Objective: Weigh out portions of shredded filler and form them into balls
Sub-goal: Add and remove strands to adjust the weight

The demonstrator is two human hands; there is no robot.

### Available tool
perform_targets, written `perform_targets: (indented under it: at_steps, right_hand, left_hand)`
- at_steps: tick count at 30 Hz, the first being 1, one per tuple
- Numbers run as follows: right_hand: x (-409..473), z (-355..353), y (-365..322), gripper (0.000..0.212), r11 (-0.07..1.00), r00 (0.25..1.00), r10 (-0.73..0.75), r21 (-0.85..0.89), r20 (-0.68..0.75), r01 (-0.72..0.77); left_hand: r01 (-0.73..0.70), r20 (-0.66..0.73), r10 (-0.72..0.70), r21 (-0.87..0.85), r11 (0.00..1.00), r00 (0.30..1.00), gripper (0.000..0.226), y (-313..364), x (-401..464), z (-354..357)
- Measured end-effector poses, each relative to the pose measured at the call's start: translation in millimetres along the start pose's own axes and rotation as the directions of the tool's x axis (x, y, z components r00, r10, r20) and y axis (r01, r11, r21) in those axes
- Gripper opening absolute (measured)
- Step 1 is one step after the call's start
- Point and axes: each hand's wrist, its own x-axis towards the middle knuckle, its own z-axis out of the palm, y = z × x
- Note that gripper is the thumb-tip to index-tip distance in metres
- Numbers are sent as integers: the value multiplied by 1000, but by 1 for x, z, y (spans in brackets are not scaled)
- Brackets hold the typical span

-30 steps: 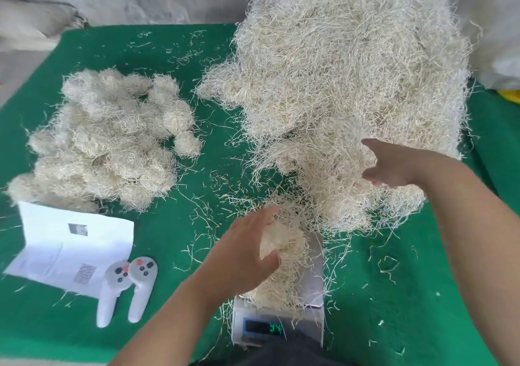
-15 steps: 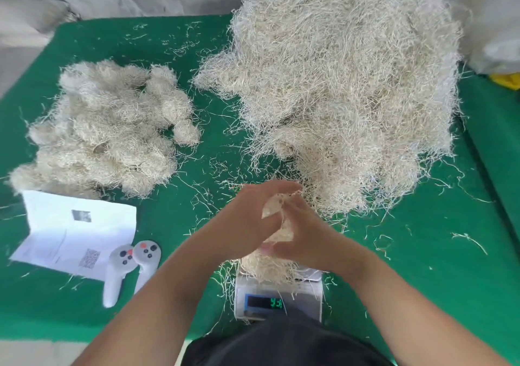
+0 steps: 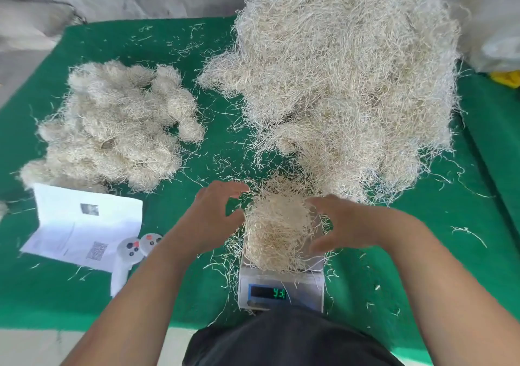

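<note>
- While we look from left to right, we first see the finished balls (image 3: 112,132) lying in a heap on the green table (image 3: 478,267), with a white paper sheet (image 3: 78,225) and two white controllers (image 3: 132,253) just near them.
- We see the portion of filler (image 3: 277,233) resting on the scale (image 3: 281,289); its long axis runs from the display away toward the big heap.
- Our left hand (image 3: 213,219) is beside the left edge of the portion, fingers spread and loosely bent, gripping nothing; only the thumb seems to touch the strands.
- Our right hand (image 3: 346,225) mirrors it on the right side, fingers also spread and curved, holding nothing.
- We read green digits on the scale display (image 3: 268,292), but they are blurred.
- Behind the scale, the large loose pile of filler (image 3: 351,84) fills the far right of the table.
</note>
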Motion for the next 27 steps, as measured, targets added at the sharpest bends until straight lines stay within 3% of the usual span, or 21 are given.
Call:
perform_targets:
  at_steps: [2, 5, 7, 9, 13, 22, 25, 27]
  right_hand:
    - [-16, -16, 7, 87, 998, 996, 17, 66, -86, -12]
    - [-30, -29, 15, 70, 995, 967, 102, 22, -232, -100]
    - [-28, -25, 12, 71, 997, 923, 72, 25, -377, -67]
    - [-23, -12, 1, 85, 994, 895, 11, 100, -446, 38]
    - [-15, 12, -14, 110, 992, 909, -78, 57, -409, 110]
    - [-3, 23, -5, 120, 997, 929, -73, -33, -362, 66]
    - [6, 33, 2, 124, 999, 945, -35, -12, -324, 33]
    - [16, 49, 1, 128, 1000, 951, 12, 24, -309, -5]
  left_hand:
    - [-1, -77, -4, -68, 998, 997, 42, 7, -1, 9]
    - [-25, -134, 12, -89, 996, 991, 36, 17, -3, 18]
    - [-72, -148, 63, -62, 995, 987, 33, 23, -5, 23]
    - [-121, -146, 119, -4, 993, 982, 32, 29, -6, 28]
    - [-153, -143, 161, 68, 986, 976, 33, 37, -7, 36]
    - [-204, -249, 204, 27, 979, 947, 32, 28, -9, 46]
    - [-176, -263, 162, -31, 984, 951, 37, 21, -9, 49]
    - [-63, -211, 40, -104, 993, 977, 45, 18, -9, 55]
